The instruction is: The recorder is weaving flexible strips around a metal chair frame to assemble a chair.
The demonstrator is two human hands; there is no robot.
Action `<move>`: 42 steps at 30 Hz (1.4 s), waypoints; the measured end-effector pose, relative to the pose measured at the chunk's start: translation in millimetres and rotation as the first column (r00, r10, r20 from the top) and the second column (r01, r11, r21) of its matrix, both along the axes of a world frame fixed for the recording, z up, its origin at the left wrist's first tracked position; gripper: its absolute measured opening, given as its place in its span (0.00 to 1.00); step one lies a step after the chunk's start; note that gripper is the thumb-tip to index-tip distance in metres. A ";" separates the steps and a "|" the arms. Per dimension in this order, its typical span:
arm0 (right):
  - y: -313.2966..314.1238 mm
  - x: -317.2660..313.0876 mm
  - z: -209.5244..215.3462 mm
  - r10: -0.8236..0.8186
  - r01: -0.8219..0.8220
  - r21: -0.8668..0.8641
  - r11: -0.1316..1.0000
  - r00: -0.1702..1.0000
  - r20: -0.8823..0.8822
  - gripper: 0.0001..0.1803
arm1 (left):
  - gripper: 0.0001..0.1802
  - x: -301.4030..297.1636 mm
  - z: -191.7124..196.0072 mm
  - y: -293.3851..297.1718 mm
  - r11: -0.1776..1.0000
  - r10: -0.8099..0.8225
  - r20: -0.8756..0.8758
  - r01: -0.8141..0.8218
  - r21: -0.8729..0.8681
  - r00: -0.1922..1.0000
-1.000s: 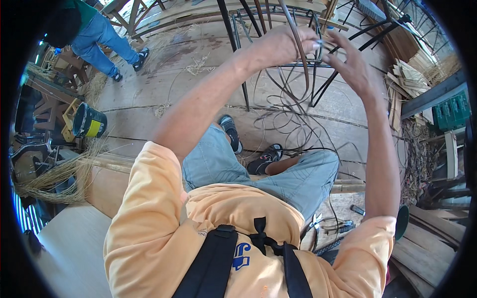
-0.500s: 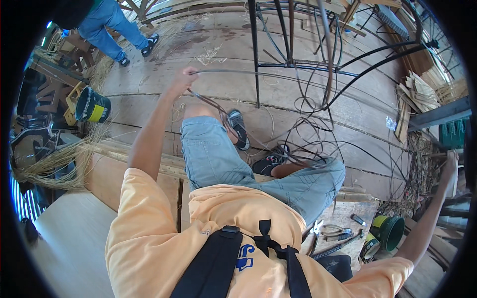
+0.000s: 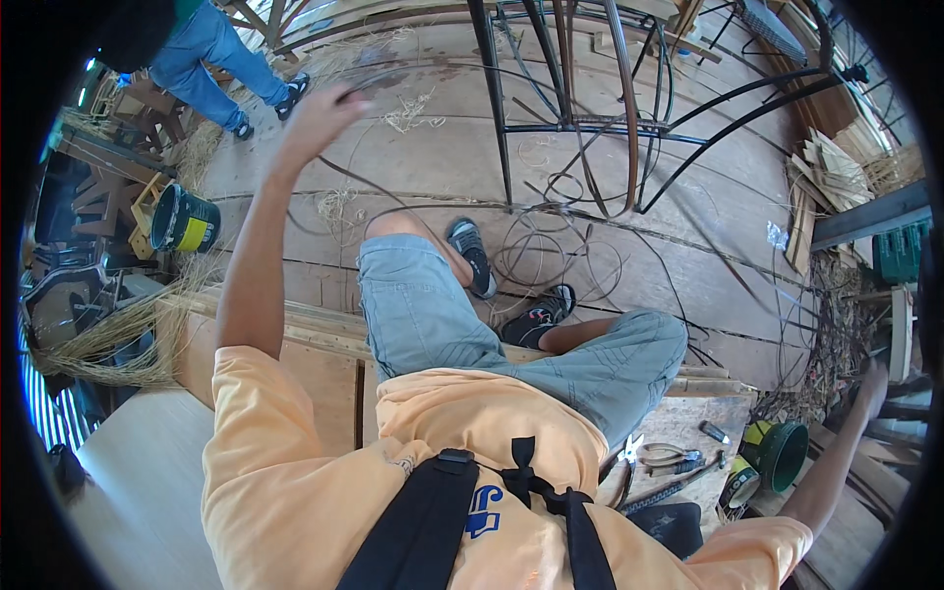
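L hand [image 3: 326, 120] fingers look curled mostly closed round a dark strand [image 3: 359, 178], tho it's blurry. R hand [image 3: 870, 391] is way out by the wood scraps [image 3: 880, 438], also blurred, can't tell if it's open or holding smth. Roomwise we've got bare floor [image 3: 433, 162] btwn our L hand and the metal frame [image 3: 501, 138]. Strand's out front-left of our L knee [image 3: 393, 224]; long axis approx L-R, one run arcing R twd the frame, the other slanting down-R past the knee.

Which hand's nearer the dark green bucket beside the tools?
Right. The right hand is ahead and to the right of the bucket; the left hand is far across the view, up to the left.
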State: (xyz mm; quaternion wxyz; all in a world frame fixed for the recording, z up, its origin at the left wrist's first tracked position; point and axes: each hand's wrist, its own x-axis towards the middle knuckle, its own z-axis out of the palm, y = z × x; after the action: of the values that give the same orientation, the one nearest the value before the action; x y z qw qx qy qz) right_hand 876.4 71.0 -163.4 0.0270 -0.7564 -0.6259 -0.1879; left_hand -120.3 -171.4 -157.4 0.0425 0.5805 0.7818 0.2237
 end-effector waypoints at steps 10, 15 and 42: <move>-79.5 -550.6 78.8 0.635 -0.851 0.344 0.397 -0.015 -0.772 0.30 | 0.15 234.6 65.7 104.9 0.746 -0.659 0.002 0.653 0.130 0.752; -60.8 -534.8 74.9 0.678 -0.883 0.161 0.440 0.210 -0.704 0.19 | 0.16 190.4 50.8 84.1 0.840 -0.542 0.152 0.537 0.075 0.827; -98.0 92.6 -7.9 -0.418 0.419 0.004 0.908 0.905 0.083 0.33 | 0.13 36.4 -95.2 40.8 0.977 0.006 0.733 -0.161 0.141 0.680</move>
State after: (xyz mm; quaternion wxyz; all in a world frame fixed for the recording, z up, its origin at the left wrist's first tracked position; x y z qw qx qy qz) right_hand 969.0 -26.9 -171.3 -0.0451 -0.8648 -0.4511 -0.2157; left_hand -83.9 -130.5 -252.7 0.2823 0.4084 0.7005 0.5126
